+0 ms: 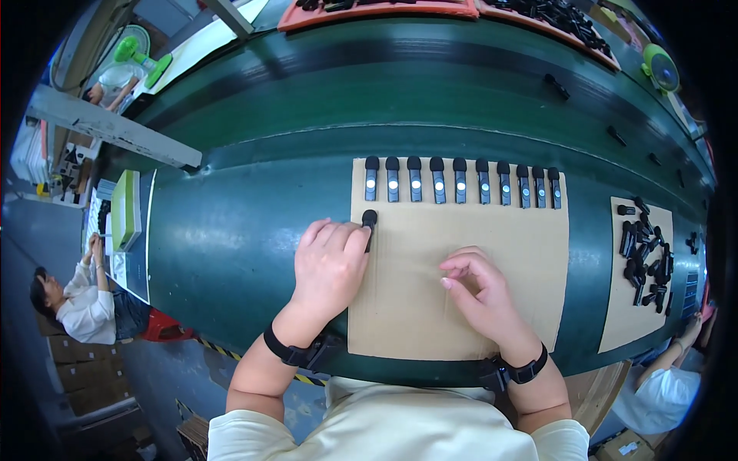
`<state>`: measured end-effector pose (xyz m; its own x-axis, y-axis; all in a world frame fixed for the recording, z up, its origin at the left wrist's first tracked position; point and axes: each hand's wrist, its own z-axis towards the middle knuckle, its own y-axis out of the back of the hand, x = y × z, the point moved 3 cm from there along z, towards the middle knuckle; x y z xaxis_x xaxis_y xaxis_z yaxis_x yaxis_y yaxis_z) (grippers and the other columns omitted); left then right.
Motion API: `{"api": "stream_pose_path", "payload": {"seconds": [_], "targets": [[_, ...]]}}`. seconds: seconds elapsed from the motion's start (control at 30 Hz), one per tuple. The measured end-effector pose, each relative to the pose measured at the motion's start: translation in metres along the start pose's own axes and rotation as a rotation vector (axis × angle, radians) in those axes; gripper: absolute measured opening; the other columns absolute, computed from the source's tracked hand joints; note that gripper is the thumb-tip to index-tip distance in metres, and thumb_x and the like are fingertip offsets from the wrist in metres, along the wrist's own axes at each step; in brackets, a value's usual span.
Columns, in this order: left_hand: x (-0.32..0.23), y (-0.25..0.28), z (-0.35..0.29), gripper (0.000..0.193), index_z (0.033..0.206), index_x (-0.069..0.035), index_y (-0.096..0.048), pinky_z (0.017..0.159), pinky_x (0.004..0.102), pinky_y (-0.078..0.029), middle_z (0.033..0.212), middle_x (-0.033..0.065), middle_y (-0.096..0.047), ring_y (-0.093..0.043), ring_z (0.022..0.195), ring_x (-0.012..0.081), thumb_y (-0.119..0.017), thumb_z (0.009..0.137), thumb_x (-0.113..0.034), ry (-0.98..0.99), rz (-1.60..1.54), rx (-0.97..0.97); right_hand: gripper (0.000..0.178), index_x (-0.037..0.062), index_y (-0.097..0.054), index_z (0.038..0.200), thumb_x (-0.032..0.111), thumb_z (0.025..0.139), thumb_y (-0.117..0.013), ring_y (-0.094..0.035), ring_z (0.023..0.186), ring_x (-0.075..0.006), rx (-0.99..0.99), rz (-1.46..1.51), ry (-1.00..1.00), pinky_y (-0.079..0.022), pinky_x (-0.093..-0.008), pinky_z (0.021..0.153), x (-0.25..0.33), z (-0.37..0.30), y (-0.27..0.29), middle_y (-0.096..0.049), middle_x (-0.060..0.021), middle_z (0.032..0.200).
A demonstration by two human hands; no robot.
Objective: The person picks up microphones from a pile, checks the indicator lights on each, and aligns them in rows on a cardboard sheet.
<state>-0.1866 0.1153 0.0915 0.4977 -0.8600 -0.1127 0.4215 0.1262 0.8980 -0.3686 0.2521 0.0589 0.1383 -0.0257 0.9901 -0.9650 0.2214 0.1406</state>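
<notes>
A row of several small black wireless microphones (pixel 438 181) with foam tips lies along the far edge of a brown cardboard sheet (pixel 430 323). Each one shows a small bright spot on its body. Below the row's left end, another black microphone (pixel 370 219) lies foam end away from me. My left hand (pixel 332 261) has its fingers closed on that one's lower part, hiding most of it. Over the middle of the sheet, my right hand (pixel 483 290) is half curled, thumb and forefinger slightly apart, with nothing visible between them.
At right, a second cardboard sheet (pixel 626 326) carries a loose pile of black microphones (pixel 647 261). More lie scattered on the green bench (pixel 246 253). Pink trays (pixel 377 11) of black parts stand at the far side. A metal beam (pixel 115 127) crosses upper left. Co-workers sit at both sides.
</notes>
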Motion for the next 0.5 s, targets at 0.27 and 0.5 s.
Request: {"api": "stream_pose_path", "payload": {"seconds": [0.27, 0.5], "targets": [[-0.008, 0.004, -0.011, 0.033, 0.102, -0.006, -0.064, 0.096, 0.0421, -0.043, 0.102, 0.0062, -0.065, -0.061, 0.097, 0.0222, -0.075, 0.071, -0.011, 0.001, -0.018, 0.133, 0.018, 0.0024, -0.061, 0.101, -0.005, 0.085, -0.062, -0.057, 0.094, -0.0169, 0.011, -0.063, 0.044, -0.048, -0.0283, 0.085, 0.002, 0.002, 0.000, -0.057, -0.0084, 0.104], [-0.004, -0.001, -0.003, 0.034, 0.104, -0.006, -0.064, 0.097, 0.0421, -0.043, 0.102, 0.0060, -0.065, -0.061, 0.098, 0.0223, -0.074, 0.072, -0.010, 0.031, -0.014, 0.118, 0.017, 0.0023, -0.062, 0.100, -0.005, 0.085, -0.062, -0.058, 0.097, -0.0179, 0.016, -0.087, 0.058, -0.048, -0.0286, 0.085, 0.003, 0.001, 0.000, -0.058, -0.0089, 0.106]]}}
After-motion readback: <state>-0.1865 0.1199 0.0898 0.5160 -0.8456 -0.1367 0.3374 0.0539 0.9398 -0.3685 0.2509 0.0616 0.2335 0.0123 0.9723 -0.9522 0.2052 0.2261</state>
